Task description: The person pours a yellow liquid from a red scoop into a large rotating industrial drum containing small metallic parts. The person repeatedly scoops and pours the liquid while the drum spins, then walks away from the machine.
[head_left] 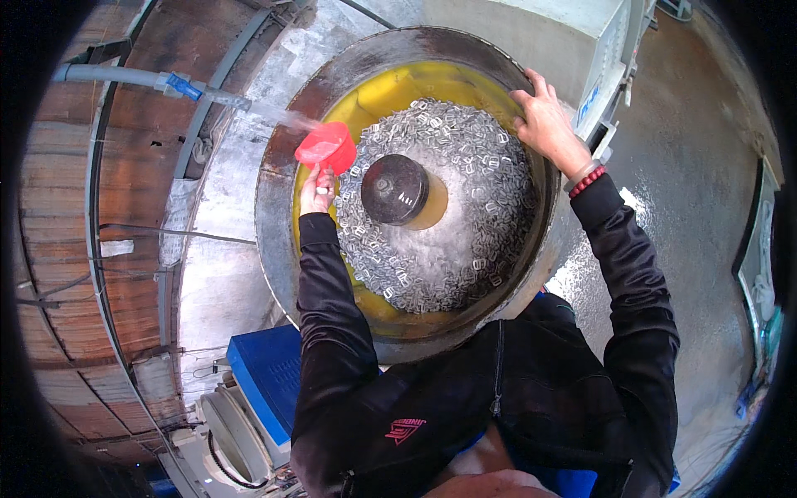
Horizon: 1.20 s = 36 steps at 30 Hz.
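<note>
My left hand (pixel 317 189) is closed round the handle of a red plastic scoop (pixel 327 147). Water from a grey pipe with a blue valve (pixel 184 86) sprays into the scoop, which is held over the left rim of a big round tub (pixel 282 274). Inside the tub, many small metal buckle-like pieces (pixel 490 207) lie in a ring around a dark-capped centre post (pixel 397 191). Whitish powder or foam (pixel 432 253) covers some pieces near the post. At the tub's upper right rim rests my right hand (pixel 545 120), fingers spread over the edge and holding nothing.
A blue box-shaped machine (pixel 266 373) stands at the lower left, beside a grey motor-like unit (pixel 237 432). Ribbed brown sheeting (pixel 58 249) with metal bars lines the left side. A white cabinet (pixel 610 66) is close by my right hand. Wet floor (pixel 681 166) stretches to the right.
</note>
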Motion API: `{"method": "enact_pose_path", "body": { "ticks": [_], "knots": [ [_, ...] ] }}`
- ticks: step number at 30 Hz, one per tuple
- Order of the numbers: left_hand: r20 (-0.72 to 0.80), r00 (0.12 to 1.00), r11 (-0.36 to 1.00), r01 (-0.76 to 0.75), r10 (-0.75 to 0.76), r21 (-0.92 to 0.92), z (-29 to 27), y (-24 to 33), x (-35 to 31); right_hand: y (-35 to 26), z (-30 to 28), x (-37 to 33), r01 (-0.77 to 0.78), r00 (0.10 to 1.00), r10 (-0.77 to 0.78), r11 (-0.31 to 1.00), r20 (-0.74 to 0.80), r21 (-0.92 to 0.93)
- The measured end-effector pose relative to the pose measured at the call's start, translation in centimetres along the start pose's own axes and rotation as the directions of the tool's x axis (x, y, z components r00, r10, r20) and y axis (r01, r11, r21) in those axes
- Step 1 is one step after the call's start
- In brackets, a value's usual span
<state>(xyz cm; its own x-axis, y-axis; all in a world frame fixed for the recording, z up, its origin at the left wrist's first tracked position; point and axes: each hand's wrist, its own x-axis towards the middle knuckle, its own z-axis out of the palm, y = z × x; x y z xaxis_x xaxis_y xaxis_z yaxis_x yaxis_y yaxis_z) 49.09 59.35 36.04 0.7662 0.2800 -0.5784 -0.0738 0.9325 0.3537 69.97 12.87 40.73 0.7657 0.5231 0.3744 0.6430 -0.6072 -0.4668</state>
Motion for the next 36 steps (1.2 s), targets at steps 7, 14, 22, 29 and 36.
{"method": "enact_pose_path", "body": {
  "ticks": [7, 14, 22, 29, 36],
  "knots": [
    [-0.031, 0.945, 0.779, -0.250, 0.326, 0.576, 2.2, -2.4, -4.5, -0.1, 0.1, 0.0, -0.002, 1.000, 0.002, 1.000, 0.005, 0.002],
    [0.394, 0.783, -0.602, -0.031, 0.482, 0.798, 6.4, -2.0, -12.1, -0.2, -0.1, 0.1, -0.025, 0.998, 0.025, 1.000, 0.054, -0.010],
    [0.247, 0.700, -0.479, 0.154, 0.670, 0.864, 3.1, 3.3, -10.6, -0.2, -0.1, 0.0, -0.017, 1.000, 0.017, 1.000, 0.021, -0.015],
    [0.063, 0.987, 0.985, -0.154, 0.149, 0.079, 0.2, 3.7, -5.9, -0.1, -0.1, 0.0, 0.000, 1.000, 0.000, 1.000, 0.005, 0.015],
    [0.003, 1.000, 1.000, -0.024, 0.024, 0.017, 2.9, 2.4, -2.9, -0.2, -0.1, 0.0, -0.007, 1.000, 0.007, 1.000, 0.006, 0.029]
  ]
}}
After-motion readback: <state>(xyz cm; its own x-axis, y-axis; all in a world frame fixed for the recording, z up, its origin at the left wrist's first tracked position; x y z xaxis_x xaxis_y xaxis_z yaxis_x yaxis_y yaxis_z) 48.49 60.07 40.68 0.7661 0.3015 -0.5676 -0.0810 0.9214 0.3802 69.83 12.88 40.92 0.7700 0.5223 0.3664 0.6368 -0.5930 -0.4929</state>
